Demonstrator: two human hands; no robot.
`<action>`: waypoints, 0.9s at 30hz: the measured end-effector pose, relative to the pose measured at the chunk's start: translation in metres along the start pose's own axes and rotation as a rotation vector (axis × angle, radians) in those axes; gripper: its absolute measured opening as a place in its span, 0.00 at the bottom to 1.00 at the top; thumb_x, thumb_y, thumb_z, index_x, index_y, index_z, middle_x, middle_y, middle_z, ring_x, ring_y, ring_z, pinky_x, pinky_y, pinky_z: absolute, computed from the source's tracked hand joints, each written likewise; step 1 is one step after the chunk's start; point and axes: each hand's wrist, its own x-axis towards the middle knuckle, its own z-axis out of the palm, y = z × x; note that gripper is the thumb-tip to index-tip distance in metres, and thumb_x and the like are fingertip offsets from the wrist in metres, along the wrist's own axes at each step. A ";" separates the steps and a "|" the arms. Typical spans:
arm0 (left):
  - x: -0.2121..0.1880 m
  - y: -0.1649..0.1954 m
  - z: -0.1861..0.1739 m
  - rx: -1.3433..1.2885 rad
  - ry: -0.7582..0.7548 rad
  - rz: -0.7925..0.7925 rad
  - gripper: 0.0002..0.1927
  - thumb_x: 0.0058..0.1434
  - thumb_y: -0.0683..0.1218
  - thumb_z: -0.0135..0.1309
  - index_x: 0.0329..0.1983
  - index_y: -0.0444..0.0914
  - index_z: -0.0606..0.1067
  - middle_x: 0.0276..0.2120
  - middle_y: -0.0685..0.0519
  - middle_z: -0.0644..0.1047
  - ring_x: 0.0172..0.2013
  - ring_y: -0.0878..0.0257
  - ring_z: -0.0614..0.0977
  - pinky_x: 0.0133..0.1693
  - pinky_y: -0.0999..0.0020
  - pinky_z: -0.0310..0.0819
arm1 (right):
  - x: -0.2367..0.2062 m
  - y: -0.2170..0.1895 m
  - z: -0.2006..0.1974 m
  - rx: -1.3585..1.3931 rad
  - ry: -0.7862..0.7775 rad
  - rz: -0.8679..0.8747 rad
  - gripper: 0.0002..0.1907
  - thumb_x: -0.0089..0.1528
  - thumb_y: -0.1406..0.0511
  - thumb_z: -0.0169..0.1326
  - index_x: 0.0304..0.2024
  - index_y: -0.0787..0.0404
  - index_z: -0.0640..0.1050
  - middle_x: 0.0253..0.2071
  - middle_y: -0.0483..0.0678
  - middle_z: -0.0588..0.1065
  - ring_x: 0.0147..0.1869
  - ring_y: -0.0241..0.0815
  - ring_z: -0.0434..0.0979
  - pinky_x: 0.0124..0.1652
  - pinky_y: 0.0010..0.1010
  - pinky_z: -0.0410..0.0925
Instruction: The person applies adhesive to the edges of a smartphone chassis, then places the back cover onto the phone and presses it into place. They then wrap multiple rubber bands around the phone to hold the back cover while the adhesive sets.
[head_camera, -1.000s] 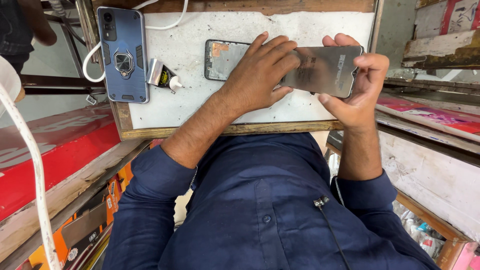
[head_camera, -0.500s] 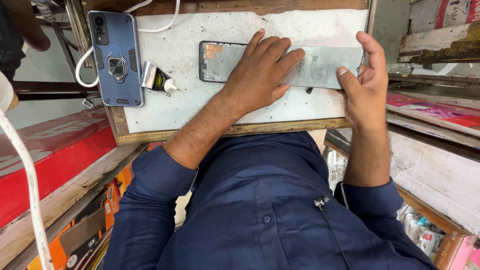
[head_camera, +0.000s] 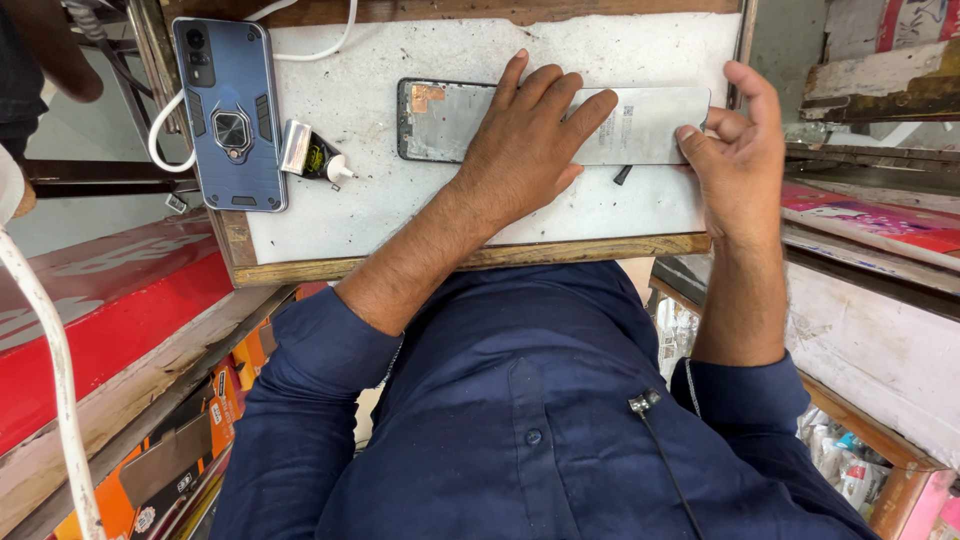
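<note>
A dark phone body (head_camera: 435, 120) lies on a white work board (head_camera: 370, 190), with a grey display panel (head_camera: 645, 125) laid along it. My left hand (head_camera: 525, 150) rests flat on top of the two, palm down and fingers spread. At the panel's right end, my right hand (head_camera: 735, 160) pinches the edge between thumb and fingertips. A small black piece (head_camera: 622, 175) lies on the board just below the panel.
A blue phone in a ring-holder case (head_camera: 230, 115) lies at the board's left, a white cable (head_camera: 160, 130) looping beside it. A small glue tube (head_camera: 315, 157) sits next to it. Another person's arm (head_camera: 50, 50) shows top left. Red shelves (head_camera: 100, 320) flank the left.
My right hand has brought the panel down from a raised, tilted hold to lie flat on the phone body. My left hand has stayed pressed on it.
</note>
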 end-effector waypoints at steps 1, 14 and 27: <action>0.000 0.000 0.000 0.004 -0.001 -0.002 0.43 0.53 0.53 0.72 0.70 0.45 0.66 0.60 0.41 0.70 0.66 0.46 0.66 0.70 0.36 0.45 | -0.001 -0.001 -0.001 -0.074 0.021 -0.012 0.34 0.71 0.80 0.52 0.77 0.66 0.58 0.53 0.59 0.80 0.53 0.42 0.85 0.50 0.28 0.80; 0.013 -0.002 -0.015 -0.017 -0.029 0.005 0.46 0.51 0.54 0.71 0.72 0.44 0.63 0.61 0.40 0.73 0.65 0.47 0.69 0.71 0.40 0.47 | 0.004 -0.025 0.001 -0.411 0.084 -0.073 0.31 0.69 0.79 0.57 0.73 0.67 0.65 0.51 0.54 0.80 0.54 0.38 0.84 0.50 0.24 0.78; 0.010 -0.001 -0.021 -0.021 -0.023 -0.039 0.47 0.52 0.55 0.72 0.72 0.45 0.63 0.62 0.42 0.72 0.66 0.48 0.67 0.71 0.40 0.47 | 0.008 -0.024 -0.001 -0.301 0.052 -0.054 0.27 0.68 0.80 0.55 0.69 0.71 0.68 0.54 0.56 0.81 0.54 0.37 0.84 0.49 0.23 0.78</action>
